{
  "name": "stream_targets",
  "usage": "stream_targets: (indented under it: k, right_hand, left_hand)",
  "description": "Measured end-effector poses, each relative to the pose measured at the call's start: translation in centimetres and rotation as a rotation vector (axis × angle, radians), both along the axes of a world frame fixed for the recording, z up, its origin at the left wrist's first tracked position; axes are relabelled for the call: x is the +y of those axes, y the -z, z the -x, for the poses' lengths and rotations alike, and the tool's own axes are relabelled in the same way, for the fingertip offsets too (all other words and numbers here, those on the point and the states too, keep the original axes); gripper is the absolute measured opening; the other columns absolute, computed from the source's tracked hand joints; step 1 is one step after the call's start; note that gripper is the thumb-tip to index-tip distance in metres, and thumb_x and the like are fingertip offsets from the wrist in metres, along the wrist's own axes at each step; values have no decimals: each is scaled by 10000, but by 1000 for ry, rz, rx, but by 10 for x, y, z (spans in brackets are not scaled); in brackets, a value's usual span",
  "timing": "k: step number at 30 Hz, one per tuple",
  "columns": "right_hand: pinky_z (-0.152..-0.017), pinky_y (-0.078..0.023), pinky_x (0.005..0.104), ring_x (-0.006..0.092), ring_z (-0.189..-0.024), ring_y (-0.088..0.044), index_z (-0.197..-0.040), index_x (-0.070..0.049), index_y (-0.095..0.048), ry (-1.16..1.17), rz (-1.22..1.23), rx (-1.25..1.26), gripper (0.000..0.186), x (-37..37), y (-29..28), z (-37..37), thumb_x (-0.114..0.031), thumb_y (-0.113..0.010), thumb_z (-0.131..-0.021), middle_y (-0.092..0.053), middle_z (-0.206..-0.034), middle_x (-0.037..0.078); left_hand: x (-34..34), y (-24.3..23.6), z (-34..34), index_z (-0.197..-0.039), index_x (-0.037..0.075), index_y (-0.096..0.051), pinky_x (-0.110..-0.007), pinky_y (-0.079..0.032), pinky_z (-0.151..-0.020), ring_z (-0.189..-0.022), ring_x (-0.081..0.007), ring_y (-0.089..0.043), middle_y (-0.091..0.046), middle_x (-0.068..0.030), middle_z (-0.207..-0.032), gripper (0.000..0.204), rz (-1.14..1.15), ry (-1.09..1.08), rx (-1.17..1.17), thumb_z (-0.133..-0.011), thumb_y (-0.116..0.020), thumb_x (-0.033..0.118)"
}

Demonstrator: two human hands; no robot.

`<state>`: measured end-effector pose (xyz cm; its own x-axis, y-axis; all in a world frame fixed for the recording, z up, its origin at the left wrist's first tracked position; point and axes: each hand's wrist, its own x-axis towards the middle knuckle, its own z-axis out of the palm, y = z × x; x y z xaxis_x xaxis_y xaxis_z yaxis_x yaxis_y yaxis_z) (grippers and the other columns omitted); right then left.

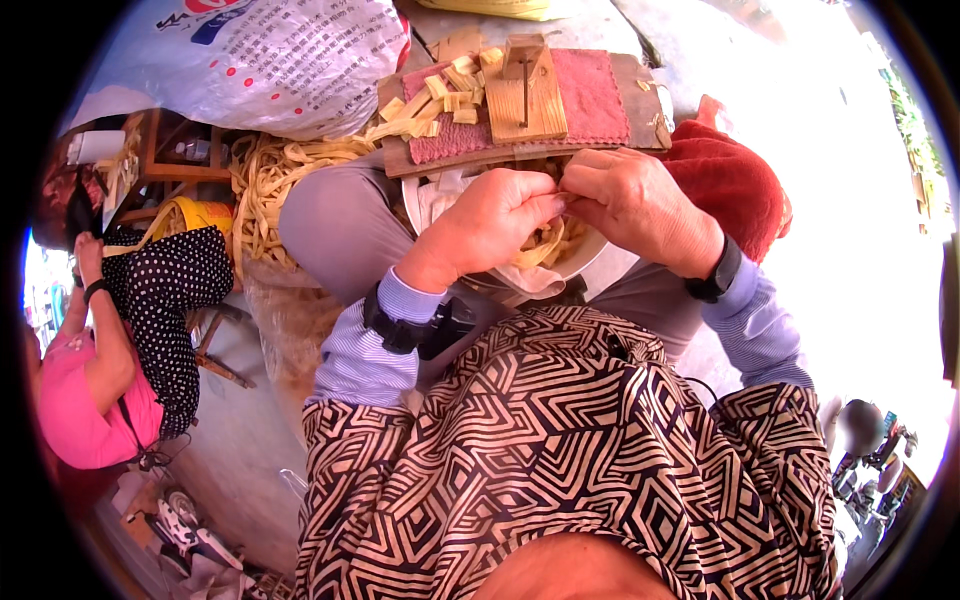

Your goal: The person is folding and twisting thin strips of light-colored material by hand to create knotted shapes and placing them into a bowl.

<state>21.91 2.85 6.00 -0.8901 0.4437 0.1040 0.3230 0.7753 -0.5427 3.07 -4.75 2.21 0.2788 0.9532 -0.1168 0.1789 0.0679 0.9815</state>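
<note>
My left hand (pixel 485 222) and my right hand (pixel 640 205) meet over a white basin (pixel 606 264) between my knees. Both are closed, thumbs and fingertips pinched together on something too small or hidden to make out. Pale yellow flat strips (pixel 545 247) lie coiled in the basin below them. Just beyond my fingers, a wooden board (pixel 392 98) rests across the basin's far side, topped with a red cloth pad (pixel 598 95). On the pad sit a wooden block (pixel 543 108) with a long nail, and several short cut pieces (pixel 437 92) of strip.
Left of my knee lies a heap of long yellowish strips (pixel 265 195), below a white printed sack (pixel 310 65). Farther left, a person in a pink top (pixel 105 395) sits beside a yellow bucket (pixel 208 212). A dark red cloth (pixel 735 175) covers my right knee.
</note>
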Motion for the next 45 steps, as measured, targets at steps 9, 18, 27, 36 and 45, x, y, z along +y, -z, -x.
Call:
stream_targets:
  k: [9,18,27,36,45]
  right_hand:
    - [-637,-491,283,160,-711,-628,-1037,-5,-604,122,762,6,239,5,0,-13,-1,-636,-800,-639,-799,24]
    - [-567,-459,184,40,-601,-553,-982,-14,-643,259,1195,166,124,24,15,-7,-88,-615,-888,-607,-730,-26]
    - [-591,-455,262,111,-627,-549,-974,-5,-630,532,515,249,156,49,53,28,-125,-591,-883,-607,-706,57]
    - [-622,-468,292,131,-673,-581,-936,8,-636,528,200,172,134,66,96,43,-99,-609,-861,-631,-723,80]
    - [-807,-507,345,317,-980,-626,-1105,-61,-658,380,180,449,294,28,58,15,-130,-673,-820,-605,-1170,171]
  left_hand:
    - [-6,0,12,-779,18,-613,-215,-392,-595,-647,-52,-449,-542,32,-695,252,345,93,-214,-944,-557,200]
    - [12,-4,20,-803,32,-638,-195,-373,-569,-633,-45,-444,-540,40,-688,232,316,67,-216,-940,-569,206]
    - [63,27,50,-965,37,-602,-195,-343,-440,-510,-25,-414,-570,6,-735,112,322,-323,-242,-922,-573,136]
    - [95,85,44,-935,22,-604,-255,-415,-510,-558,-98,-501,-584,-22,-719,98,-168,-462,343,-877,-588,99]
    - [48,53,18,-921,41,-605,-204,-376,-475,-565,-51,-491,-588,-3,-720,61,161,-414,-59,-885,-603,90]
